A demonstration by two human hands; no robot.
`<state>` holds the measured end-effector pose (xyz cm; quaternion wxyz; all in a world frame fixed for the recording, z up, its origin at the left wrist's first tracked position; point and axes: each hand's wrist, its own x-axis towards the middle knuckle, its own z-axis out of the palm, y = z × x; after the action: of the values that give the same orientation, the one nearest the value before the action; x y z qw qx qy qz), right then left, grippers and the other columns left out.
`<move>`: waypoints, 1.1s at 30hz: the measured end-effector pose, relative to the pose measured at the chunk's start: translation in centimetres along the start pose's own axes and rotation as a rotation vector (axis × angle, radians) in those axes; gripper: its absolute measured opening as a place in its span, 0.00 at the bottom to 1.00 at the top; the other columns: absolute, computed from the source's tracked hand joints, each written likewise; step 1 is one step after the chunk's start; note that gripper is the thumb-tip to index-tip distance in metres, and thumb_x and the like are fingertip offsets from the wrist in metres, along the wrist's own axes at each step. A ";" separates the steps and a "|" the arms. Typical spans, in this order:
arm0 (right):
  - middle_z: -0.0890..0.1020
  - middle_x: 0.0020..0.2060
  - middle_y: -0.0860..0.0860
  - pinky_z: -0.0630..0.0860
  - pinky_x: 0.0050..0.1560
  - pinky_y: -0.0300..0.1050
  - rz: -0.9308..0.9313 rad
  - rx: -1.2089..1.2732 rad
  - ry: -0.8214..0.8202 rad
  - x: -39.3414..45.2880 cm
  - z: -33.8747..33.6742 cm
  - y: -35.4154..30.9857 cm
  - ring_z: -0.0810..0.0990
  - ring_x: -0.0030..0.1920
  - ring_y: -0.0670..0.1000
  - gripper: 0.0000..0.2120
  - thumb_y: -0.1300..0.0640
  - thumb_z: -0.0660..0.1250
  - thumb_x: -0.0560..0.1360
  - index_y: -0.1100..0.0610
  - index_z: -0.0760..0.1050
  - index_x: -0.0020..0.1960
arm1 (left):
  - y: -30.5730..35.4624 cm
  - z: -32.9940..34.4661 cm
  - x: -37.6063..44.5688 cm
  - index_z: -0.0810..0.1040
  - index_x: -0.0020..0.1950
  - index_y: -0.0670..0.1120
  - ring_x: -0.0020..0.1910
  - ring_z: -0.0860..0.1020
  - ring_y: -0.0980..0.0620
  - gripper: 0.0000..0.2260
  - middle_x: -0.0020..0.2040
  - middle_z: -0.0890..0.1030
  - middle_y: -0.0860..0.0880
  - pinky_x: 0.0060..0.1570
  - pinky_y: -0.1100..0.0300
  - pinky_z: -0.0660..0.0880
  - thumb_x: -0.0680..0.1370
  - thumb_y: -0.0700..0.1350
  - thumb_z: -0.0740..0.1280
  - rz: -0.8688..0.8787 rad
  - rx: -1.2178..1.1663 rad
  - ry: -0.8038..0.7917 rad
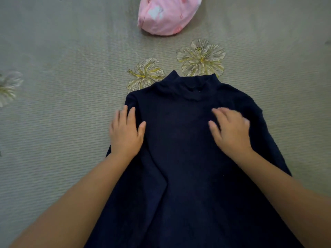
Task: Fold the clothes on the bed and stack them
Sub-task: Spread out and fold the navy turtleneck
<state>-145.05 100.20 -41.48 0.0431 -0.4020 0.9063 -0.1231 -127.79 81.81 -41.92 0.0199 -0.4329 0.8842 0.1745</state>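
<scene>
The left hand [125, 133] lies flat and released, palm down, on the left edge of a navy garment [188, 158], its fingers spread and partly reaching over the edge toward the bed cover, the thumb resting on the dark cloth. The right hand [231, 131] is likewise released and flat, pressed on the upper right part of the same garment below the shoulder, its fingers slightly blurred. Both bare forearms run in from the lower corners. The navy garment lies spread out on the bed [62, 86] in front of the person, its high collar [193, 86] pointing away and its body widening toward the lower edge of the view; a long fold runs down from near the left hand. The bed cover is grey-green with a ribbed weave and printed pale flowers [201, 58], two of them just beyond the collar. Farther away, well apart from the navy garment, sits a bundled pink cloth [166, 15] with pale patches.
</scene>
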 end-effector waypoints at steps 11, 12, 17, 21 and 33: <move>0.74 0.51 0.71 0.67 0.48 0.55 0.479 0.072 0.035 10.2 -2.4 9.1 0.73 0.52 0.67 0.11 0.62 0.56 0.79 0.71 0.69 0.52 | 3.6 0.1 10.4 0.71 0.51 0.38 0.47 0.73 0.38 0.09 0.49 0.76 0.37 0.39 0.51 0.62 0.80 0.40 0.54 -0.144 -0.057 0.116; 0.74 0.51 0.71 0.67 0.47 0.57 0.469 0.025 0.059 11.0 -2.7 9.8 0.73 0.51 0.68 0.11 0.62 0.55 0.79 0.71 0.68 0.52 | 3.4 0.2 11.1 0.70 0.50 0.38 0.44 0.72 0.39 0.08 0.48 0.76 0.36 0.37 0.51 0.61 0.80 0.39 0.54 -0.096 -0.020 0.124; 0.74 0.43 0.72 0.65 0.36 0.57 0.140 -0.290 0.149 12.1 -1.0 12.0 0.74 0.42 0.69 0.11 0.64 0.58 0.78 0.73 0.70 0.47 | 2.8 0.3 13.7 0.71 0.51 0.37 0.44 0.69 0.40 0.08 0.49 0.73 0.35 0.39 0.52 0.59 0.78 0.38 0.54 -0.004 0.050 0.179; 0.74 0.45 0.72 0.67 0.40 0.57 0.208 -0.360 0.161 11.8 0.3 12.4 0.74 0.46 0.68 0.13 0.62 0.56 0.78 0.74 0.70 0.48 | 2.6 0.7 13.8 0.71 0.53 0.35 0.50 0.70 0.37 0.10 0.51 0.73 0.34 0.43 0.47 0.63 0.80 0.41 0.55 0.052 0.084 0.165; 0.77 0.54 0.63 0.63 0.58 0.54 0.361 -0.179 0.009 16.2 -1.0 7.3 0.73 0.56 0.63 0.11 0.58 0.60 0.77 0.64 0.75 0.55 | 6.3 -0.3 14.9 0.72 0.57 0.43 0.59 0.70 0.43 0.12 0.57 0.74 0.43 0.59 0.48 0.61 0.80 0.48 0.57 -0.011 0.142 0.069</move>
<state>-161.37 93.13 -42.09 0.0244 -0.2345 0.9712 -0.0343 -141.95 74.00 -42.57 0.0211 -0.4408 0.8922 0.0962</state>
